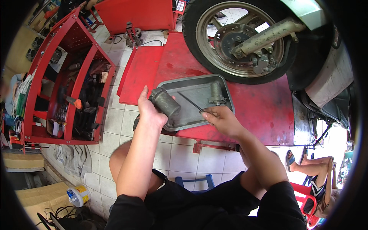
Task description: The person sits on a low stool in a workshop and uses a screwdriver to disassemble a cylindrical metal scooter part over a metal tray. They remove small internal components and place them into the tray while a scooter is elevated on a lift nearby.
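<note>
While our left hand [150, 111] clasps the grimy metal cylinder [165, 102] at nine o'clock of the grey tray [226, 89], our right hand [222, 119] pinches a thin rod [190, 102]; the cylinder seems heavy, stiff and greasy, best gripped around its body.

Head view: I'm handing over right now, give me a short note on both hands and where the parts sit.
Left hand: fingers wrapped around a grimy cylindrical motor part, held above the near-left corner of the grey metal tray.
Right hand: pinching a thin dark tool, its tip aimed toward the cylinder.
A second small metal part stands in the tray, which rests on the red lift platform in front of the scooter wheel.
Done: part is out and in hand. Left: work with the tool on the cylinder; progress cannot be told.
</note>
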`<state>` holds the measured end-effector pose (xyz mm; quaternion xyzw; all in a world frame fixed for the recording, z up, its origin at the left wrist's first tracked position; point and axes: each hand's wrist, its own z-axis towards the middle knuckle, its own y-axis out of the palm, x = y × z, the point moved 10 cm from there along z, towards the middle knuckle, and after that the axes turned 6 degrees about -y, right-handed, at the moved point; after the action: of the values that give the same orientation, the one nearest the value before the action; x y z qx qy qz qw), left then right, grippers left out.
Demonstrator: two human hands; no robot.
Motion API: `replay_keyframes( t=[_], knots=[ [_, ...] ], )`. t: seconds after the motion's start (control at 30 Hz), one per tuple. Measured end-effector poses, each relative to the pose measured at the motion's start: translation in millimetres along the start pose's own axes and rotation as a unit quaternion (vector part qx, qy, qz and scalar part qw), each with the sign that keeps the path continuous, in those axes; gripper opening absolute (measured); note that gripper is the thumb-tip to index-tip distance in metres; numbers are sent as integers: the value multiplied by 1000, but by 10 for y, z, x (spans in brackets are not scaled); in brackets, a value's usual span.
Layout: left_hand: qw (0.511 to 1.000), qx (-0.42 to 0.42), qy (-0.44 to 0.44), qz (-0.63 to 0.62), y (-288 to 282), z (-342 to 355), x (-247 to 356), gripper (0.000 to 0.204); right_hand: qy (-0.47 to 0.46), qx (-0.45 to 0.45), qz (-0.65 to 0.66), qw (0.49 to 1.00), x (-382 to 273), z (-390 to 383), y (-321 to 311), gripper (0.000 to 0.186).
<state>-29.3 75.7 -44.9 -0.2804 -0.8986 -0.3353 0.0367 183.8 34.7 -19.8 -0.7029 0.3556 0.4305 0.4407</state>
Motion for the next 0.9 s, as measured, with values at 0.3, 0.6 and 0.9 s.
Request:
replay_keyframes(
  t=[0.3,0.6,0.9],
  knots=[
    [977,-202,-46,56,315,-83,-271,51,10,-5,215,976,-263,-384,97,32],
    [971,-218,12,101,445,-183,-328,56,3,-39,217,975,-344,-502,34,36],
    [975,-206,15,86,426,-118,-302,58,-5,-103,231,967,-335,-586,344,37]
  ],
)
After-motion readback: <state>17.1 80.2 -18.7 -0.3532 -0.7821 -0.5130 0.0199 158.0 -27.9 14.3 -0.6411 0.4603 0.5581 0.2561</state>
